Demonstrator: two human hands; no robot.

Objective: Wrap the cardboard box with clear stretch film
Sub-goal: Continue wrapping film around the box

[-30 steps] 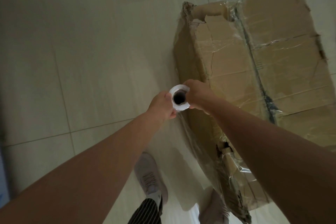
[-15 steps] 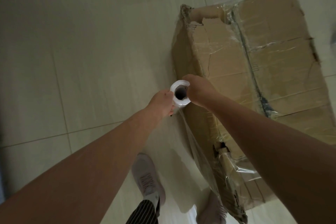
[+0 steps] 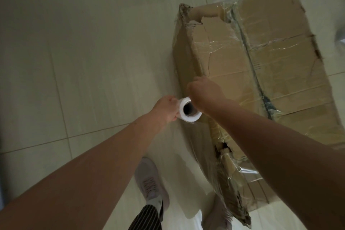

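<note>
A large worn cardboard box [image 3: 270, 73] stands on the tiled floor, its top and sides covered in wrinkled clear film. I hold a white roll of stretch film [image 3: 59, 112] upright by the box's left side, seen end-on with its dark core showing. My left hand [image 3: 166, 108] grips the roll from the left and my right hand [image 3: 205, 93] grips it from the right. A sheet of clear film [image 3: 197, 147] runs from the roll down along the box's near left side.
Pale floor tiles [image 3: 84, 52] stretch to the left and beyond the box. My two feet in light shoes [image 3: 151, 181] stand close to the box's near left corner. A torn hole [image 3: 222, 147] shows in the box's near edge.
The roll and both hands have shifted slightly farther along the box's left side, and my view has moved with them. The grip on the roll is unchanged.
</note>
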